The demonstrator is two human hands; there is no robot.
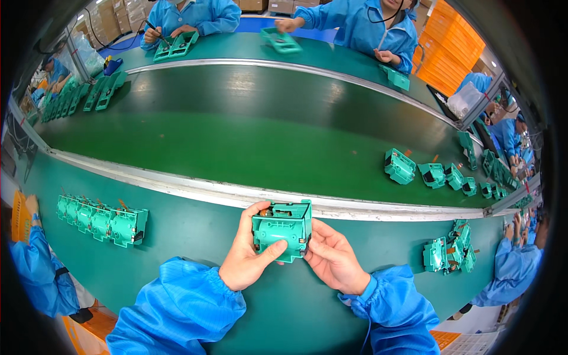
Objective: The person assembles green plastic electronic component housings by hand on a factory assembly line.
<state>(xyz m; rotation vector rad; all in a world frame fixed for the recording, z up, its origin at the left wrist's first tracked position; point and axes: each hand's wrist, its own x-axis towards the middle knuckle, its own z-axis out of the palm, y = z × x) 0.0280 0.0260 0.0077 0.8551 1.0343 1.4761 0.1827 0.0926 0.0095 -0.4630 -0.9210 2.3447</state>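
Clasped in the left hand, the green housing sits upright between both hands: the left thumb lies across its rounded front, with fingers around its left side. At its right edge the right hand's thumb and fingertips touch; whether they pinch anything there, I cannot tell. Judging by the look, it is hard moulded plastic, stiff and fairly light, its glossy curve a little slippery under a bare thumb. Dark and coppery parts in the open top look more delicate, so the broad body and side walls seem the safest hold. Similar units stand in a row left of the grip, a cluster lies to its right, and the belt runs beyond it.
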